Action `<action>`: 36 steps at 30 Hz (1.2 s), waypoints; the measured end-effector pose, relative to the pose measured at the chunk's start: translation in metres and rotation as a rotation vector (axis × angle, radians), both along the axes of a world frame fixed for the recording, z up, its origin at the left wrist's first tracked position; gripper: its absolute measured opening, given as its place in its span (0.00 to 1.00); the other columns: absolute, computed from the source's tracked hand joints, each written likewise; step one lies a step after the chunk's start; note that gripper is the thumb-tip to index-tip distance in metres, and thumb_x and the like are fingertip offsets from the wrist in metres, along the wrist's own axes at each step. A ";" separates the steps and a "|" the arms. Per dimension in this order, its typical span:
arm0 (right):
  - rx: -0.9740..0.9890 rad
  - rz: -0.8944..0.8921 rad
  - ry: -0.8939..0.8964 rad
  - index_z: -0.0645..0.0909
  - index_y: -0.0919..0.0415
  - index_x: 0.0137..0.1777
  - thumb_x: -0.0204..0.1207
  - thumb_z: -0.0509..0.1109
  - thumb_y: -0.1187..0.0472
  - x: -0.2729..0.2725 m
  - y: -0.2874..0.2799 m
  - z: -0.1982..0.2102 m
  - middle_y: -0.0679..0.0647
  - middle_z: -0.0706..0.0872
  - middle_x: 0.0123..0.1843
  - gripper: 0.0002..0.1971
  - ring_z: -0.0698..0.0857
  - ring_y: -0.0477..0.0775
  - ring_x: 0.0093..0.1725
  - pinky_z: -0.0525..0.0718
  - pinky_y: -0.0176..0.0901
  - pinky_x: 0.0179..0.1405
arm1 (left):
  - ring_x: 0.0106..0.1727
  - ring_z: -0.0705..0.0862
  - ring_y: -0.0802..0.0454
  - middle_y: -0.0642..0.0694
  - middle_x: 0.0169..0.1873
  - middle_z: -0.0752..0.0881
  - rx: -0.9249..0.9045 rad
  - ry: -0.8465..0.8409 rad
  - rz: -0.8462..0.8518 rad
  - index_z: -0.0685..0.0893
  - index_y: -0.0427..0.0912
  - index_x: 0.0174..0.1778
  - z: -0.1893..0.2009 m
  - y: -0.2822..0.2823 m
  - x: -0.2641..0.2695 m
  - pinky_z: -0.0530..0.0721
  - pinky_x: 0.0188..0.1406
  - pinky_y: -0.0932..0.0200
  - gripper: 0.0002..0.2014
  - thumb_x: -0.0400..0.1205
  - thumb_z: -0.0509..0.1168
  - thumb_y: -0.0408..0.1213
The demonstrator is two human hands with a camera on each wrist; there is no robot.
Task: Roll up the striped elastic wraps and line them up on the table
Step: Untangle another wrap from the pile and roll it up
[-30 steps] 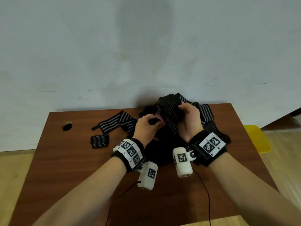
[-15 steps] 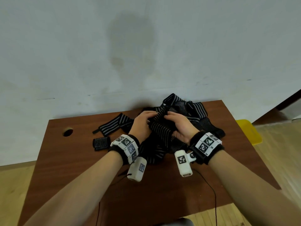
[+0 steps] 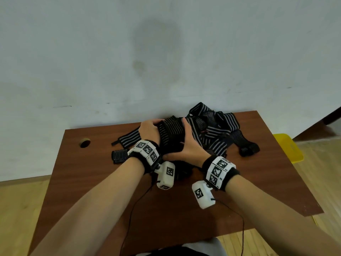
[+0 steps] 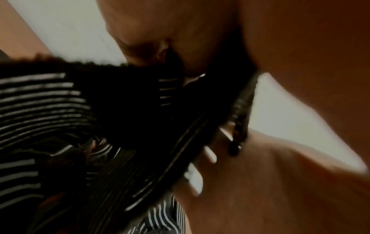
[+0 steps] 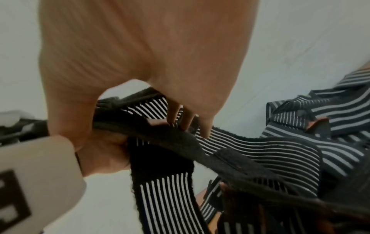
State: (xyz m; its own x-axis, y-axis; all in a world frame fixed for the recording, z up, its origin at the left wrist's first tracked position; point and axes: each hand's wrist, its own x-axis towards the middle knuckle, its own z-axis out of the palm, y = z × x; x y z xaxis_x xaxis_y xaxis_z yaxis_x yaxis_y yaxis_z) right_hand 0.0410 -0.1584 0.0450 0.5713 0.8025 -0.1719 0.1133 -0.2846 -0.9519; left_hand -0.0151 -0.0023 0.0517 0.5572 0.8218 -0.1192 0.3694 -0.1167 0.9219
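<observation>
Fingers of the left hand (image 3: 149, 131) curl over the far edge of a striped elastic wrap (image 3: 171, 133), while the right hand (image 3: 188, 145) grips its other side, thumb beneath; the right wrist view shows the strap pinched between thumb and fingertips. Held taut between both hands, just above the table (image 3: 88, 182), it looks ready for rolling. At the left lie a finished roll (image 3: 119, 156) and a flat wrap (image 3: 127, 139). To the right, a tangled pile of wraps (image 3: 217, 130) touches the held one and may snag it.
</observation>
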 end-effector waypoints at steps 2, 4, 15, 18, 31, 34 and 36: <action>-0.009 0.017 -0.082 0.35 0.55 0.91 0.64 0.90 0.66 -0.002 -0.001 0.001 0.42 0.69 0.76 0.71 0.70 0.41 0.79 0.71 0.33 0.77 | 0.55 0.90 0.41 0.39 0.49 0.94 -0.018 0.004 0.010 0.95 0.40 0.51 0.000 -0.002 0.001 0.86 0.64 0.50 0.11 0.83 0.67 0.29; -0.015 -0.064 -0.230 0.47 0.57 0.92 0.69 0.86 0.65 0.010 -0.002 -0.007 0.42 0.73 0.73 0.60 0.74 0.39 0.73 0.73 0.31 0.72 | 0.54 0.90 0.43 0.39 0.50 0.94 0.011 0.043 -0.001 0.95 0.40 0.53 0.000 -0.003 -0.001 0.86 0.62 0.54 0.10 0.82 0.68 0.29; -0.078 -0.772 0.074 0.78 0.63 0.73 0.81 0.73 0.69 0.147 -0.071 -0.023 0.60 0.88 0.51 0.21 0.85 0.55 0.41 0.86 0.50 0.47 | 0.49 0.89 0.46 0.40 0.43 0.92 -0.104 0.338 -0.261 0.92 0.32 0.46 0.005 0.052 -0.035 0.86 0.57 0.50 0.06 0.76 0.81 0.29; -0.044 -0.835 0.120 0.83 0.62 0.64 0.84 0.64 0.72 0.165 -0.068 -0.021 0.58 0.85 0.37 0.13 0.79 0.47 0.22 0.79 0.41 0.23 | 0.44 0.88 0.44 0.40 0.40 0.89 -0.180 0.213 -0.037 0.89 0.31 0.48 0.004 0.050 -0.035 0.86 0.49 0.52 0.03 0.80 0.73 0.23; 0.212 -1.226 0.289 0.69 0.59 0.83 0.87 0.66 0.63 0.204 -0.091 -0.012 0.63 0.91 0.59 0.25 0.91 0.46 0.30 0.90 0.42 0.31 | 0.43 0.90 0.32 0.29 0.43 0.90 -0.145 0.128 0.498 0.85 0.39 0.39 -0.001 0.057 -0.045 0.88 0.43 0.43 0.04 0.79 0.67 0.28; 0.192 -1.221 0.308 0.68 0.63 0.83 0.88 0.66 0.63 0.204 -0.102 -0.018 0.64 0.88 0.64 0.25 0.87 0.38 0.22 0.81 0.31 0.19 | 0.40 0.89 0.36 0.34 0.41 0.90 -0.160 0.079 0.601 0.86 0.42 0.41 0.002 0.057 -0.047 0.92 0.47 0.40 0.06 0.79 0.66 0.28; 0.161 -1.190 0.314 0.66 0.66 0.85 0.89 0.65 0.64 0.194 -0.106 -0.014 0.67 0.85 0.69 0.26 0.87 0.41 0.25 0.76 0.26 0.15 | 0.41 0.89 0.35 0.36 0.39 0.89 -0.157 0.071 0.618 0.87 0.41 0.44 0.003 0.056 -0.048 0.92 0.48 0.39 0.07 0.79 0.65 0.28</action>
State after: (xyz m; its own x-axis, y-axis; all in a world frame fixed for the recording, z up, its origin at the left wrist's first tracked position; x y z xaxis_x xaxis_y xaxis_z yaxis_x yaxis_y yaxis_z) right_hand 0.2353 -0.2641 0.0314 0.9105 -0.1622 -0.3803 -0.3741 0.0686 -0.9249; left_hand -0.0635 0.0532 0.0551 -0.0273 0.9586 -0.2834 0.3858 0.2716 0.8817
